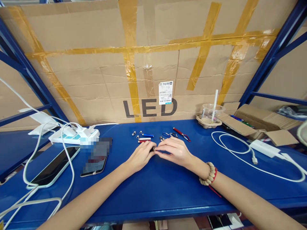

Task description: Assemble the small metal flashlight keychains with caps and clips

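Observation:
My left hand [141,155] is closed around a small dark tube [152,149], mostly hidden by the fingers. At the tube's right end, the thumb and fingertips of my right hand [174,150] pinch a small shiny metal end piece [154,148]. Just beyond the hands lie a blue tube [148,135], a silver tube [144,139] and a red tube [143,141]. Small metal caps [141,132] are scattered to their left. Behind my right hand are a blue carabiner clip [166,134], a dark clip [173,135] and a red tube with a red clip [178,131].
Phones [55,167] and a power strip [74,136] with loose cables are at left. A plastic cup with a straw [212,111] stands in a carton holder. At right are a white charger [264,148] and an open cardboard box [256,119]. A large carton [96,80] backs the blue table [153,191].

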Demonstrator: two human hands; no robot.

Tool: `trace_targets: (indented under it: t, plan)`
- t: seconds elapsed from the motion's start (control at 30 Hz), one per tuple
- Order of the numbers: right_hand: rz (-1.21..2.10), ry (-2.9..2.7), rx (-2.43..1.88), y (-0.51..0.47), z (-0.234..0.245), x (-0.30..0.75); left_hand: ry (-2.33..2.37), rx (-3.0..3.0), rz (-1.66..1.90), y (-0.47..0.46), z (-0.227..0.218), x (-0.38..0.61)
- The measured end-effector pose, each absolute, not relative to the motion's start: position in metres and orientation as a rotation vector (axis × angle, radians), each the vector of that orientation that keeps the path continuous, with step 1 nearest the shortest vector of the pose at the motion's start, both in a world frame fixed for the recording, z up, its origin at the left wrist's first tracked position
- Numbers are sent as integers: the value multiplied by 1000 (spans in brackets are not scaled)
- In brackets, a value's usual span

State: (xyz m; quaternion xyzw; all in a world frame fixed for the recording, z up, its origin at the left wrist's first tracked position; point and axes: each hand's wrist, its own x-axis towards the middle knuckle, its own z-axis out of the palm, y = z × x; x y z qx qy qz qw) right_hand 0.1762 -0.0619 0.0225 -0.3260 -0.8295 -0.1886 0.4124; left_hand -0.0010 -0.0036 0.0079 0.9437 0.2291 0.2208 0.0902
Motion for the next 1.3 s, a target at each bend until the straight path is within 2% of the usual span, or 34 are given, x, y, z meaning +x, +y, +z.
trace_targets:
  t: [1.07,1.3]
  plan:
    - [-389,-2260,-1116,-57,17,175,791,2889,679,-2,4,0]
    - [-444,-1895,-1361,-54,23,192,940,2803,839,0,3,2]
